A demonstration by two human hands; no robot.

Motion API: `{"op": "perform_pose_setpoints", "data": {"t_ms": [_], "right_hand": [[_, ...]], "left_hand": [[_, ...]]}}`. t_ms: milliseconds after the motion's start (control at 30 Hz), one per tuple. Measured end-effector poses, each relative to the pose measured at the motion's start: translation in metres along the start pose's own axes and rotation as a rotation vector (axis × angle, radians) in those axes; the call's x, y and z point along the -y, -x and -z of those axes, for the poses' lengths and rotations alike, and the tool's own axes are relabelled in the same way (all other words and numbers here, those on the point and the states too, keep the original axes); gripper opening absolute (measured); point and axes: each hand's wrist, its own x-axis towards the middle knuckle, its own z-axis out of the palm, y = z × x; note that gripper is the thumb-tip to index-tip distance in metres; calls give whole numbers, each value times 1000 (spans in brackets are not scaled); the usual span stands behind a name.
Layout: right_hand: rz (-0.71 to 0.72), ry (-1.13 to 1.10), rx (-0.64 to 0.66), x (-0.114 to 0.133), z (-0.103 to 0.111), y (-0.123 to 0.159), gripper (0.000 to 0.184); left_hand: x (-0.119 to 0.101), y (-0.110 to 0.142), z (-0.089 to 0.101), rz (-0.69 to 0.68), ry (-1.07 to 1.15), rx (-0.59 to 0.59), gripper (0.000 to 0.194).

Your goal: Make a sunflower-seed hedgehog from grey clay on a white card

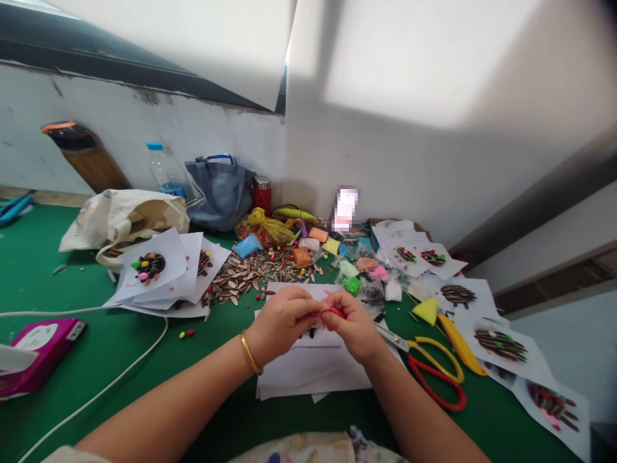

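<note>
My left hand (284, 321), with a gold bangle at the wrist, and my right hand (355, 326) meet over a stack of white paper (313, 373). Both are closed, their fingertips pinching a small piece of red modelling clay (336, 312) that seems to be in clear plastic. Part of the clay is hidden by the fingers. Dark pieces show on the top sheet beneath my hands. Just right of my right hand lie scissors (436, 370) with one yellow and one red handle loop.
Sunflower seeds (241, 273) and coloured clay packets (369, 263) spread beyond my hands. Seed-decorated sheets lie left (164, 283) and right (501, 344). A yellow utility knife (460, 344) is right of the scissors. Bags, a bottle (166, 170) and a phone (345, 209) line the wall. A white cable (120, 373) crosses the left.
</note>
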Motion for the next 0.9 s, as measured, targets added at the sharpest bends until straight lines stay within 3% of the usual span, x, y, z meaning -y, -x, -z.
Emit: {"op": "perform_pose_setpoints", "data": {"t_ms": [200, 467, 733, 900], "right_hand": [[21, 54, -36, 6, -2, 1, 30], [66, 28, -92, 3, -1, 1, 30], [58, -47, -25, 1, -2, 1, 25], [77, -57, -73, 0, -2, 0, 25]], "left_hand": [[-4, 2, -2, 4, 32, -29, 13], [-6, -1, -4, 227, 264, -37, 7], [-6, -1, -1, 197, 223, 10, 3], [-5, -1, -3, 246, 248, -65, 2]]}}
